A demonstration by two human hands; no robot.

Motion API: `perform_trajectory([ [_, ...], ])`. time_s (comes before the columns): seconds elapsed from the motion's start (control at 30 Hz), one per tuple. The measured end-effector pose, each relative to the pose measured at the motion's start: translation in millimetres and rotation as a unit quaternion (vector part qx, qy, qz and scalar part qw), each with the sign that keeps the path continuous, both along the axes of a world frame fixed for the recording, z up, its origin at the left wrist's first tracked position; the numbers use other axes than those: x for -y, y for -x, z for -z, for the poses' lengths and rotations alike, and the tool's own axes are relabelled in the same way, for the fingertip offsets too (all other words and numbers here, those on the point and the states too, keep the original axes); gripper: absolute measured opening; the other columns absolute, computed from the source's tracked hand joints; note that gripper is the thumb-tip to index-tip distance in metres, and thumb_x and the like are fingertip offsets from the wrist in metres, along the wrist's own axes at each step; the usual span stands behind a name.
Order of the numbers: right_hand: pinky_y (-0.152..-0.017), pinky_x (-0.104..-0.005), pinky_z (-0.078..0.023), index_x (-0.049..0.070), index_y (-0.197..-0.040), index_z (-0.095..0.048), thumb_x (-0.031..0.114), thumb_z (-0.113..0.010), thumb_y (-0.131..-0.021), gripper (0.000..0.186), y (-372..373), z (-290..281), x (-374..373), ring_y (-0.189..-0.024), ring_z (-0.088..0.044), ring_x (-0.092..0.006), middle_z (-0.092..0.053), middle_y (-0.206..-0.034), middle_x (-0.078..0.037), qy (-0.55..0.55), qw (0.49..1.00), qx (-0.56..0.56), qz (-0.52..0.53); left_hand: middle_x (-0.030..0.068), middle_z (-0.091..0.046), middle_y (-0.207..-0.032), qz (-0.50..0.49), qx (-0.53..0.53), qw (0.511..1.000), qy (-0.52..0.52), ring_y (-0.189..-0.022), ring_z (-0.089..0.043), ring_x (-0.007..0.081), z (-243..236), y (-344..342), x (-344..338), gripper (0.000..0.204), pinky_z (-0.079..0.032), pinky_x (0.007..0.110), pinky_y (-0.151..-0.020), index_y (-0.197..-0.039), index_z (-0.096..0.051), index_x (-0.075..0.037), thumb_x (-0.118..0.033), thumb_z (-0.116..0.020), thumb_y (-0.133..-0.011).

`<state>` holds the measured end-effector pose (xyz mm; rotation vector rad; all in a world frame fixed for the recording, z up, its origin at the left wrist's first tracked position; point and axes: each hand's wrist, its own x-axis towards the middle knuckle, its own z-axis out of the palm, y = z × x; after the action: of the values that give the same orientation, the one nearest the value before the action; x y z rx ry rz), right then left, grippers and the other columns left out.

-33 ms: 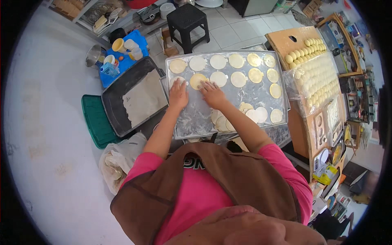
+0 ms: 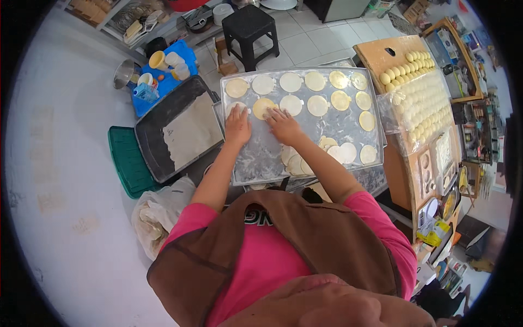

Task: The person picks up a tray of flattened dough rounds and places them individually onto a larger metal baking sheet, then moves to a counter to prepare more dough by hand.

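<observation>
My left hand lies palm down on a large floured metal tray, its fingertips over a pale flat dough round that they partly cover. Beside it, my right hand is flat too, with fingertips on the lower right edge of a yellower dough round. Both hands have their fingers stretched out and grip nothing. More dough rounds sit in rows along the tray's far and right sides. Closer to me, several rounds overlap in a loose pile, partly hidden behind my right forearm.
Left of the tray stands a black bin with a pale powdery layer inside, next to a green lid. At right, a wooden table carries rows of dough balls, many under plastic film. A black stool stands beyond the tray.
</observation>
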<state>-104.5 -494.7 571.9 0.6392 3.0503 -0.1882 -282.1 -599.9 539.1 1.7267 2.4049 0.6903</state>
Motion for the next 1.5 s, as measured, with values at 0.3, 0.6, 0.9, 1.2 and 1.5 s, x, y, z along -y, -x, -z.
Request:
perform_trajectory([
  [0.3, -0.110, -0.0468, -0.026, 0.011, -0.134, -0.041, 0.028, -0.058, -0.086, 0.054, -14, -13, -5, -0.135, -0.029, -0.0297, -0.029, -0.147, -0.013, -0.011, 0.995, -0.035, 0.088, 0.0195, -0.033, -0.142, -0.011, -0.022, 0.999, -0.024, -0.131, -0.031, 0.0382, -21, -16, 0, 0.056, -0.027, 0.048, -0.107, -0.132, -0.043, -0.007, -0.023, -0.061, -0.081],
  [0.6, -0.109, -0.0499, -0.025, 0.010, -0.134, -0.040, 0.027, -0.057, -0.086, 0.053, -61, -12, -14, -0.135, -0.028, -0.0329, -0.030, -0.145, -0.015, -0.046, 0.962, -0.083, 0.257, 0.0135, -0.036, -0.143, 0.122, -0.021, 0.992, -0.031, -0.130, -0.034, 0.0372, -18, -43, -4, 0.050, -0.026, 0.050, -0.107, -0.131, -0.048, -0.016, -0.028, -0.060, -0.084],
  [0.9, -0.107, -0.0518, -0.027, 0.011, -0.134, -0.040, 0.029, -0.058, -0.086, 0.055, -88, -7, -28, -0.134, -0.031, -0.0329, -0.033, -0.144, -0.015, -0.034, 0.958, -0.074, 0.275, 0.0128, -0.039, -0.141, 0.115, -0.018, 0.993, -0.018, -0.129, -0.036, 0.0342, -21, -55, -8, 0.051, -0.025, 0.049, -0.107, -0.130, -0.049, -0.014, -0.029, -0.061, -0.083],
  [1.2, -0.086, -0.0435, -0.046, 0.004, -0.107, -0.057, 0.020, -0.066, -0.077, 0.035, -174, -38, -21, -0.100, -0.057, -0.0357, -0.058, -0.111, -0.018, 0.084, 0.940, -0.126, 0.307, 0.0193, -0.043, -0.132, 0.233, 0.115, 0.965, 0.030, -0.123, -0.041, 0.0355, -38, -117, 7, 0.070, -0.035, 0.043, -0.101, -0.129, -0.045, -0.003, -0.037, -0.072, -0.073],
  [1.5, -0.086, -0.0437, -0.046, 0.009, -0.121, -0.049, 0.016, -0.080, -0.058, 0.071, -212, -45, 31, -0.110, -0.051, -0.0323, -0.052, -0.115, -0.014, 0.063, 0.953, -0.016, 0.297, 0.0157, -0.050, -0.111, 0.285, 0.154, 0.946, 0.023, -0.106, -0.048, 0.0347, -34, -146, 32, 0.066, -0.043, 0.042, -0.090, -0.119, -0.050, -0.005, -0.022, -0.079, -0.063],
])
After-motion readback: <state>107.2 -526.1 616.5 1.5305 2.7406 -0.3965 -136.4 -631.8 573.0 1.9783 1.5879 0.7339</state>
